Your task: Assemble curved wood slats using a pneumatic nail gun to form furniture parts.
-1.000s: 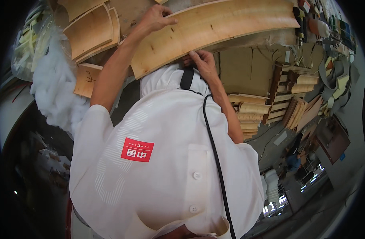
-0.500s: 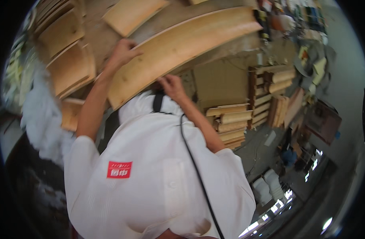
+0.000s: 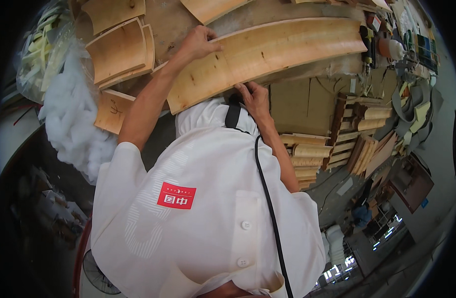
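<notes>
A long, curved plywood board point(image 3: 267, 52) lies across the worktable in front of me, its near left end close to my waist. My left hand point(image 3: 200, 43) is closed on the board's far edge, the thumb on the upper face and the other fingers partly hidden behind the edge. Lower down, my right hand point(image 3: 256, 102) grips the near edge with its fingertips; part of that grip is hidden under the board. Dark knots show in the pale wood.
Shorter curved plywood panels point(image 3: 121, 52) are stacked at the left, beside white fluffy stuffing point(image 3: 71, 116). Another panel point(image 3: 213, 9) lies beyond the board. Tools and a bottle point(image 3: 391, 48) crowd the table's right end. Stacked wood pieces point(image 3: 307, 154) and a wooden pallet point(image 3: 343, 131) stand right.
The view has shifted, so the board, both hands and the surroundings appear further right. Both hands stay on the board at nearly the same spots.
</notes>
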The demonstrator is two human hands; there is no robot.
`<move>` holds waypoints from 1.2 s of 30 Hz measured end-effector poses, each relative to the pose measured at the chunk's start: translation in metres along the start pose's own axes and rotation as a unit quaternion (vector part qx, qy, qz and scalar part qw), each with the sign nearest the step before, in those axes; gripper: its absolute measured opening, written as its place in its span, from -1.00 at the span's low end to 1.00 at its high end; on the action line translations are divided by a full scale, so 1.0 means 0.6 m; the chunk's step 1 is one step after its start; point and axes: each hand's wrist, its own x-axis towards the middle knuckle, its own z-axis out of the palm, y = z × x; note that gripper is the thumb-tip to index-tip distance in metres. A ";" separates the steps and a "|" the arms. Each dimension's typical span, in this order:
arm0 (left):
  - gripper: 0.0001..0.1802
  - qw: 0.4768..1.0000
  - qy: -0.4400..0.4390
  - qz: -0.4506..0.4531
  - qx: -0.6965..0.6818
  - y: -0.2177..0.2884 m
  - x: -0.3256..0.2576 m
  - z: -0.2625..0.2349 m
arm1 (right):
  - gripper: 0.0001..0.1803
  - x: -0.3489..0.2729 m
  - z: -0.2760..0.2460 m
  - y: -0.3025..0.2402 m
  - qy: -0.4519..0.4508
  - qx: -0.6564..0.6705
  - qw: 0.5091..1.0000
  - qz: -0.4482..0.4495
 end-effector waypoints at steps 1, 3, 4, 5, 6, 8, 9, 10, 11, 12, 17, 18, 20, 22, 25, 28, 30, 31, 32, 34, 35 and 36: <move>-0.64 1.000 -0.005 -0.002 -0.002 -0.001 0.001 0.000 | -0.61 -0.002 0.001 0.005 0.000 -0.001 1.000 0.006; -0.64 0.999 -0.005 0.026 0.022 0.004 0.003 -0.005 | -0.60 0.003 0.005 0.022 -0.029 0.103 0.992 0.071; -0.64 0.999 -0.012 0.023 0.019 0.008 0.001 -0.006 | -0.60 0.006 0.007 0.022 -0.032 0.160 0.984 0.073; -0.63 1.000 -0.007 0.015 0.016 0.012 -0.003 -0.007 | -0.60 0.000 0.006 0.023 -0.031 0.160 0.983 0.081; -0.62 1.000 0.001 0.011 0.014 0.015 -0.001 -0.010 | -0.63 0.003 0.005 0.020 -0.044 0.200 0.974 0.095; -0.61 1.000 -0.005 0.005 0.016 0.017 -0.001 -0.011 | -0.65 0.002 0.005 0.023 -0.057 0.240 0.963 0.112; -0.60 1.000 -0.006 0.001 0.018 0.017 -0.002 -0.011 | -0.66 0.000 0.005 0.025 -0.061 0.259 0.958 0.103; -0.60 1.000 -0.008 -0.001 0.018 0.018 -0.002 -0.011 | -0.67 -0.001 0.005 0.027 -0.066 0.279 0.953 0.094; -0.59 1.000 -0.004 0.008 0.027 0.020 -0.002 -0.011 | -0.67 0.000 0.004 0.028 -0.066 0.279 0.953 0.096; -0.59 0.999 0.000 0.016 0.036 0.020 -0.003 -0.010 | -0.68 0.001 0.002 0.024 -0.065 0.241 0.964 0.088; -0.60 0.998 0.005 0.016 0.055 0.028 -0.007 -0.008 | -0.71 0.004 0.005 0.035 -0.058 0.189 0.977 0.077; -0.58 0.996 0.015 0.022 0.090 0.030 -0.009 -0.008 | -0.71 0.004 0.005 0.034 -0.058 0.189 0.977 0.074; -0.57 0.995 0.018 0.027 0.092 0.025 -0.011 -0.008 | -0.71 0.005 0.005 0.033 -0.059 0.190 0.978 0.069; -0.55 0.995 0.029 0.030 0.095 0.019 -0.012 -0.010 | -0.73 0.009 0.006 0.030 -0.074 0.190 0.973 0.106; -0.56 0.993 0.055 0.041 0.091 0.022 -0.019 -0.004 | -0.76 0.005 0.007 0.031 -0.092 0.305 0.936 0.153; -0.63 0.997 0.031 -0.001 0.068 0.027 -0.025 0.001 | -0.77 0.003 0.003 0.028 -0.111 0.319 0.929 0.151; -0.64 0.997 0.057 0.015 0.056 0.028 -0.027 0.002 | -0.76 0.003 0.002 0.025 -0.113 0.331 0.925 0.147; -0.65 0.996 0.073 0.035 0.046 0.030 -0.029 0.003 | -0.76 0.003 0.003 0.024 -0.118 0.329 0.925 0.147; -0.65 0.996 0.077 0.031 0.045 0.031 -0.032 0.004 | -0.77 0.003 0.003 0.023 -0.111 0.329 0.926 0.150; -0.65 0.990 0.111 0.073 0.043 0.036 -0.036 0.004 | -0.79 0.004 0.003 0.021 -0.107 0.328 0.926 0.155; -0.65 0.990 0.113 0.071 0.043 0.036 -0.039 0.007 | -0.79 0.003 0.003 0.020 -0.107 0.336 0.923 0.155; -0.64 0.986 0.133 0.089 0.037 0.036 -0.041 0.010 | -0.79 0.005 0.003 0.020 -0.106 0.343 0.920 0.155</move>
